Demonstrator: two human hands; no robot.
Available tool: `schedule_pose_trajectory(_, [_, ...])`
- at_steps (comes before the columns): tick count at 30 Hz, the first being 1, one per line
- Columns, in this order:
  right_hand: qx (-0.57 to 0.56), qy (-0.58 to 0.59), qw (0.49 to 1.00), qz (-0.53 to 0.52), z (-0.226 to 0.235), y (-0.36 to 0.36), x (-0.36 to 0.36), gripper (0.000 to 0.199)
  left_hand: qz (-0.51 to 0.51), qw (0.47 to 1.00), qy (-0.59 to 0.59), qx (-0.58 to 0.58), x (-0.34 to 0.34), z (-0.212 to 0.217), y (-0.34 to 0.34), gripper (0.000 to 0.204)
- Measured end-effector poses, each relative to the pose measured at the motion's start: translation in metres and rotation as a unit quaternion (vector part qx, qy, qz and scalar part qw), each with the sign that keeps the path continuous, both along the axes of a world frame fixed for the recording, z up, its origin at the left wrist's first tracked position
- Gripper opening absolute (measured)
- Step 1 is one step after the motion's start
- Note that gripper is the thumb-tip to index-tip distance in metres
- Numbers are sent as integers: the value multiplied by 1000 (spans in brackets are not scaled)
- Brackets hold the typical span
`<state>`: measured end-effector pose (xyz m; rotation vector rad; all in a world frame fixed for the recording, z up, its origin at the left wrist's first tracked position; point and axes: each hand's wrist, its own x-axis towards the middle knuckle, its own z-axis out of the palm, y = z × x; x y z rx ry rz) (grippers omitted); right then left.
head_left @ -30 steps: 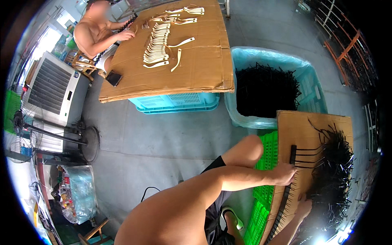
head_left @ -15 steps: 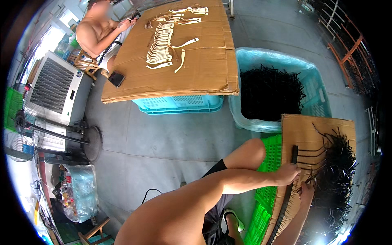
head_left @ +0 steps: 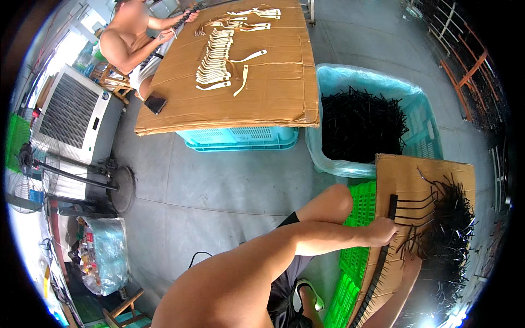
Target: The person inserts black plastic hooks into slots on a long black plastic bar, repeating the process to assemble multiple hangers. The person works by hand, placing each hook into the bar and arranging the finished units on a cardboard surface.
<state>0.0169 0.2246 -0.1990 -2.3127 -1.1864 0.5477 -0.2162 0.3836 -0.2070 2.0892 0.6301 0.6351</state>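
Head view is up at my end. What do you have for the left hand (head_left: 381, 232)?

— I see it clamped on a long black strip (head_left: 379, 262), curled over its upper part. The strip lies aslant on the near table (head_left: 396, 172), its far end showing beyond the knuckles and the rest running down toward the lower edge of my picture.

— And the right hand (head_left: 411, 265)?

— Just to the right of the strip, fingertips beside a few short black strands (head_left: 407, 239). From here I can't tell whether they pinch one or rest apart.

— What comes off the strip?

— Bent black prongs (head_left: 413, 208) reach rightward from its upper end, and thin spines line the lower stretch. I also have a glossy black heap (head_left: 449, 235) along the table's right side.

— Around that?

— Green crates (head_left: 362, 205) at the table's left edge. Past its far edge I make out a blue crate (head_left: 425, 139) lined with clear film, holding a mass of black pieces (head_left: 361, 123). On the larger cardboard-topped table (head_left: 273, 101), cream curved pieces (head_left: 214, 63) lie in a row, two of them apart to the right. A co-worker (head_left: 121, 49) sits at its left, both hands on another dark strip (head_left: 183, 22).
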Motion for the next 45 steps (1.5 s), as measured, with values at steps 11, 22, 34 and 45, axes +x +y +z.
schedule_pose_trajectory(11, [-82, 52, 993, -70, 46, 2, -25, 22, -2, 999, -17, -36, -1, 7, -9, 21])
schedule_pose_trajectory(22, [242, 250, 924, -156, 54, 31, -98, 14, 42, 993, -4, 107, 3, 0, -10, 18])
schedule_pose_trajectory(34, [283, 153, 938, -125, 32, 53, -131, 21, 44, 988, -88, 120, 10, -14, -10, 10])
schedule_pose_trajectory(45, [249, 114, 953, -127, 30, 64, -127, 24, 24, 990, -72, 120, 10, -15, -8, 13])
